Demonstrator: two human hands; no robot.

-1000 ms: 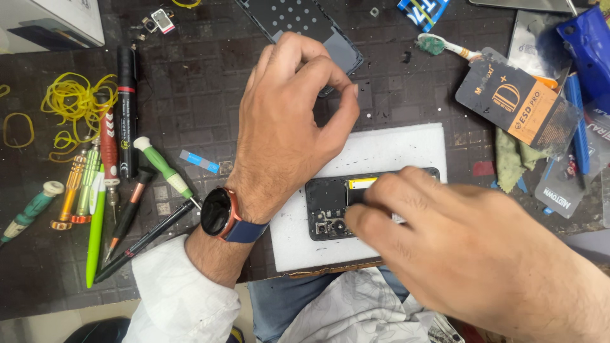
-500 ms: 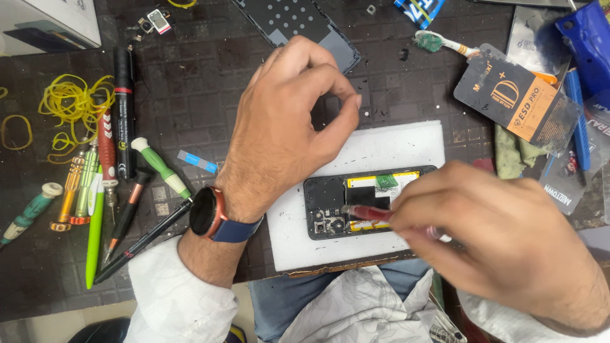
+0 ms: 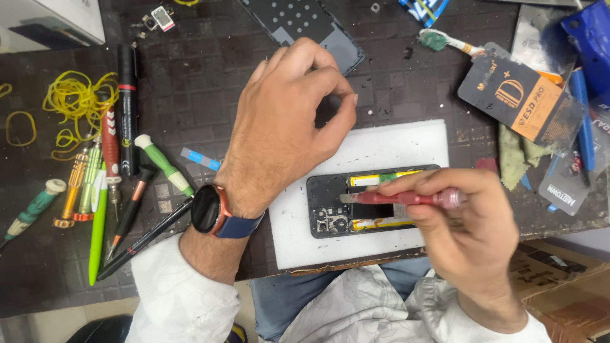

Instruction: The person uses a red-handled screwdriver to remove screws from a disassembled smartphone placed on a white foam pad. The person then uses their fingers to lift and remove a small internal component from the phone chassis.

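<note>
Your right hand (image 3: 473, 238): closed in a pinch on a red-handled screwdriver (image 3: 406, 198), which lies nearly level with its tip pointing left over the opened phone (image 3: 330, 206). Phone: back off, dark inner frame showing, yellow-edged battery area partly hidden under your fingers; it lies on a white pad (image 3: 381, 149) at the near edge of the bench (image 3: 210, 57), roughly midway along it. Your left hand (image 3: 286, 127): raised above the pad's far left corner, fingers curled with thumb and forefinger tips brought close together; whether anything small sits between them cannot be told. Left wrist: round black watch on a blue strap (image 3: 213, 213), white sleeve behind it. Left side of the bench: a row of screwdrivers and pens, including a green-and-white handled driver (image 3: 164, 164), a black marker (image 3: 127, 108), a lime-green pen (image 3: 96, 228); beside them a heap of yellow rubber bands (image 3: 73, 105). Far edge: the phone's grey back cover (image 3: 305, 25), partly behind your left hand. Far right corner: a black-and-orange card package (image 3: 518, 95), a green-headed brush (image 3: 445, 41) just left of it, a blue tool (image 3: 588, 38) at the edge. Far left corner: a white box (image 3: 51, 22).
</note>
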